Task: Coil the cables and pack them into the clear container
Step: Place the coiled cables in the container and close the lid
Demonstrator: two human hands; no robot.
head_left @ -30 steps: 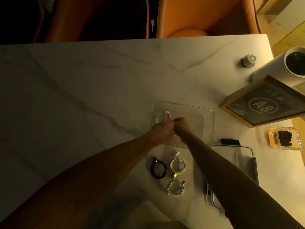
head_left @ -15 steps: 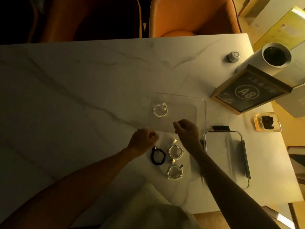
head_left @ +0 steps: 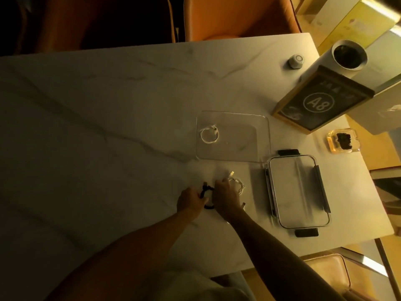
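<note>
The clear container (head_left: 263,135) stands on the marble table with one coiled white cable (head_left: 208,135) lying in its left end. Nearer to me, both hands meet at the coiled black cable (head_left: 205,190). My left hand (head_left: 189,200) grips its left side. My right hand (head_left: 225,197) covers its right side, fingers curled over it. Another coiled white cable (head_left: 238,184) lies just right of my right hand, partly hidden by it. A third white coil seen earlier is hidden under my right forearm.
The container's lid (head_left: 298,192) with black clips lies to the right of the cables. A framed A8 sign (head_left: 316,101), a white cylinder (head_left: 347,56), a small knob (head_left: 295,60) and a glass ashtray (head_left: 342,141) stand at the far right. Orange chairs (head_left: 238,18) stand beyond the table.
Both hands left the white coil in the container and drew back toward me. They now close on the black coil.
</note>
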